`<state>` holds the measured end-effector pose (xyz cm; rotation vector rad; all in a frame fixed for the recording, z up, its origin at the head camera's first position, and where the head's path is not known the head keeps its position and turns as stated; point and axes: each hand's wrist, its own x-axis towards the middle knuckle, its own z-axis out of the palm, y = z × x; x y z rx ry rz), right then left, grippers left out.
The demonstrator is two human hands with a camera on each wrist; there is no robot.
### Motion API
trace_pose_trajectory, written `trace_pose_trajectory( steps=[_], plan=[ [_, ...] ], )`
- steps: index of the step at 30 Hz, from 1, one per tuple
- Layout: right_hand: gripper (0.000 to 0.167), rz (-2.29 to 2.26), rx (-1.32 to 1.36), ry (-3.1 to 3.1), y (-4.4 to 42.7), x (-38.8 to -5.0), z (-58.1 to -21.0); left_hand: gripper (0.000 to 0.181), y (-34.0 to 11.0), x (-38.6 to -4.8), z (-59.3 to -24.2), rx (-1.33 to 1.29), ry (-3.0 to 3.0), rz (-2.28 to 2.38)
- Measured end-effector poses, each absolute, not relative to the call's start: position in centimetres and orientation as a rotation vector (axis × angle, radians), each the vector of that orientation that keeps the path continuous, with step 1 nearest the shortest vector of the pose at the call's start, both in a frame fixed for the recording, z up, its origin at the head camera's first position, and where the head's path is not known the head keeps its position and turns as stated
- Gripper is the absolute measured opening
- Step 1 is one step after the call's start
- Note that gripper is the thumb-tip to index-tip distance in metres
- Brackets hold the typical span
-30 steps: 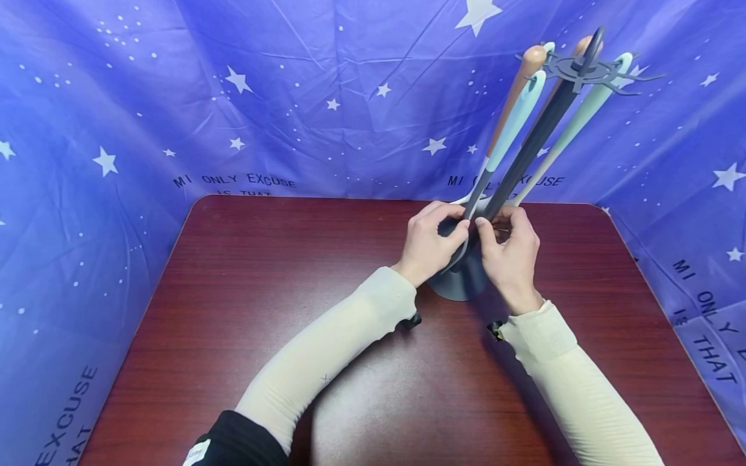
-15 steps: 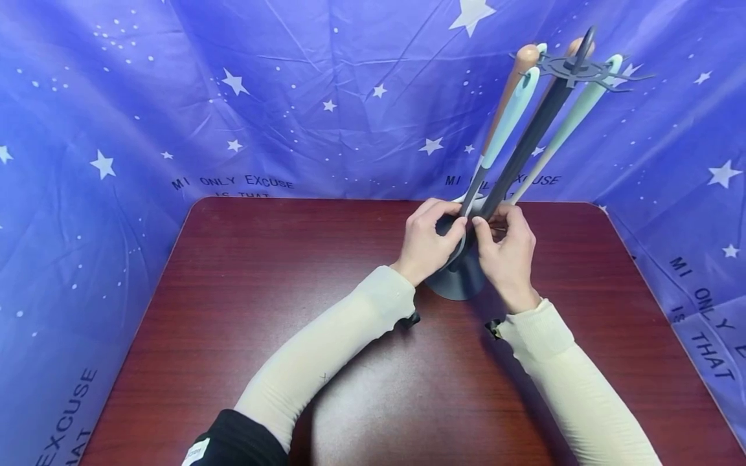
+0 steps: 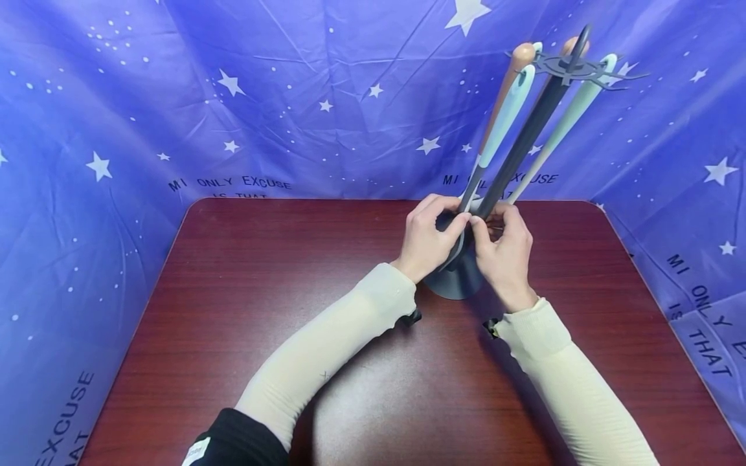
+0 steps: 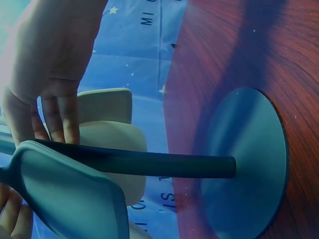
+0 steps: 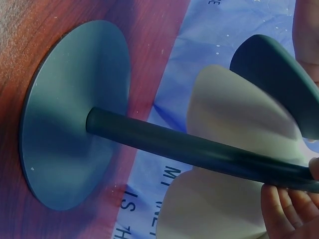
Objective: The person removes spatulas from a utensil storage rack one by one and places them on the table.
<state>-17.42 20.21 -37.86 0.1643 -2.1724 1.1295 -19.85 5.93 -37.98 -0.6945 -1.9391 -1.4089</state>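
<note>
A dark grey utensil stand (image 3: pixel 524 139) stands upright, its round base (image 5: pixel 75 114) on the table. Kitchen utensils hang from its hook ring (image 3: pixel 574 66). My left hand (image 3: pixel 428 236) holds the neck of a dark spatula (image 4: pixel 70 191) with a mint handle (image 3: pixel 508 116), thumb in front. My right hand (image 3: pixel 506 252) pinches the stand's pole (image 5: pixel 164 147) low down, thumb on one side and fingers on the other. The two thumb tips meet or nearly meet in front of the pole. Pale utensil heads (image 5: pixel 224 102) hang behind the pole; their upper parts are partly hidden.
Two wooden handles (image 3: pixel 520 58) and another mint handle (image 3: pixel 583 107) hang around the ring. Reddish-brown tabletop (image 3: pixel 280 259) lies in front and to both sides. A blue star-print curtain (image 3: pixel 326 129) closes off the back and sides.
My left thumb has slid right, closing the small gap to my right thumb. The whole head view has drifted slightly, shifting stand and curtain a little left. The utensils stay hanging.
</note>
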Motion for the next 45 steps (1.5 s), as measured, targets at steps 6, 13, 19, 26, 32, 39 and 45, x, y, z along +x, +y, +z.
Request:
trace_pose_trajectory(
  steps=[6, 13, 19, 26, 32, 39, 45],
  plan=[
    [0.023, 1.124, 0.157, -2.179, 20.2, -17.4, -38.0, 0.018, 5.9, -19.9, -37.6, -0.697, -1.934, -1.423],
    [0.023, 1.130, 0.157, -2.175, 20.1, -17.4, -37.9, 0.019, 5.8, -19.7, -37.1, -0.699, -1.924, -1.422],
    [0.022, 1.126, 0.161, -2.175, 20.0, -17.4, -37.9, 0.019, 5.8, -19.6, -36.8, -0.694, -1.924, -1.420],
    [0.022, 1.111, 0.171, -2.174, 20.1, -17.4, -37.8, 0.019, 5.7, -19.5, -36.6, -0.709, -1.910, -1.445],
    [0.022, 1.106, 0.177, -2.171, 20.1, -17.4, -37.8, 0.019, 5.7, -19.4, -36.4, -0.723, -1.903, -1.473],
    [0.024, 1.098, 0.179, -2.177, 20.1, -17.4, -37.9, 0.018, 5.7, -19.4, -36.4, -0.732, -1.903, -1.497],
    [0.024, 1.094, 0.193, -2.165, 20.1, -17.6, -38.1, 0.018, 5.6, -19.5, -36.5, -0.738, -1.899, -1.506]
  ],
)
